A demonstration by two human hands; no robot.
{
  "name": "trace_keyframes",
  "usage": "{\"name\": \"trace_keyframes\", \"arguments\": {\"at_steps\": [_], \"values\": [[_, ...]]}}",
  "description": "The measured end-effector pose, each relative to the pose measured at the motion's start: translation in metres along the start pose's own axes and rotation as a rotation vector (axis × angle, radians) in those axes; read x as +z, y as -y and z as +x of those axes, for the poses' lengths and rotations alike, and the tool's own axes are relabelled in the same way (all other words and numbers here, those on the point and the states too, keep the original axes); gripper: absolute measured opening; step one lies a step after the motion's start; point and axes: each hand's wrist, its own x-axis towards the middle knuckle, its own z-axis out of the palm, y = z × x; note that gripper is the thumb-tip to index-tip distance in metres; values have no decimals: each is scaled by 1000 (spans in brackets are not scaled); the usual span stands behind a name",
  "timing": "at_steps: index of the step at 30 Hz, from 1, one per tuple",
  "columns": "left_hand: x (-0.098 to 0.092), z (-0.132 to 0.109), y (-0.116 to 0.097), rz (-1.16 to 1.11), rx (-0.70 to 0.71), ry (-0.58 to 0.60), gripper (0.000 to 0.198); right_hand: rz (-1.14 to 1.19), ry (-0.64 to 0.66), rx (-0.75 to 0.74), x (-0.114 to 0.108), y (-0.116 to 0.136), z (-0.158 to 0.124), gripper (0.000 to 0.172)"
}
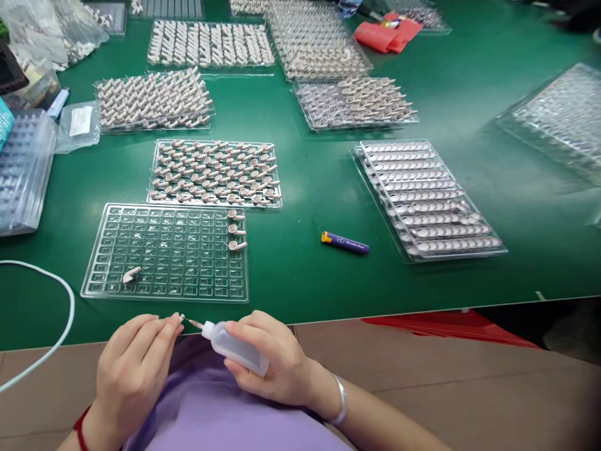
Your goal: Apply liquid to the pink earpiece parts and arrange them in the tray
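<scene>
My right hand (272,360) is wrapped round a translucent squeeze bottle (239,348) with a white cap and a thin tip that points left. Close to that tip, my left hand (136,366) pinches an earbud shell (181,318); only its small white end shows past the fingertips. Whether tip and shell touch, I cannot tell. Just beyond both hands lies a clear compartment tray (164,250), with three earbud shells (237,230) in its right column and a single shell (132,274) near the lower left.
Behind that tray sits another tray full of earbud shells (216,172). A purple lighter (345,242) lies to the right, before a tray of white round-ended parts (429,197). More filled trays (211,44) stand farther back. A pale cable (70,300) curves at the left edge.
</scene>
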Motion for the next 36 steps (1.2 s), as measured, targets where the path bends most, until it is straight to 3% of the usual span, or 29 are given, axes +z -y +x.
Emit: {"name": "trace_keyframes", "arguments": {"at_steps": [7, 12, 15, 17, 19, 21, 23, 29, 36], "values": [[2, -3, 1, -11, -50, -6, 26, 115, -34, 47, -5, 1, -1, 51], [0, -14, -9, -335, -293, -42, 28, 260, -95, 261, -4, 9, -3, 49], [-3, -20, -23, -696, -622, 47, 18, 282, -93, 254, 7, 12, -3, 45], [-2, -22, -32, -964, -964, 199, 18, 243, -106, 160, 17, 13, -1, 39], [2, -23, -40, -1221, -1311, 318, 32, 151, -133, 60, 25, 12, 0, 33], [9, -24, -45, -1415, -1561, 343, 43, 40, -148, -5, 30, 10, 0, 26], [16, -27, -48, -1520, -1689, 314, 48, -41, -149, -34, 33, 9, -1, 20], [31, -36, -47, -1574, -1751, 301, 49, -101, -141, -41, 35, 5, -6, 16], [31, -30, -49, -1554, -1750, 312, 53, -120, -144, -30, 37, 6, -6, 20]]}}
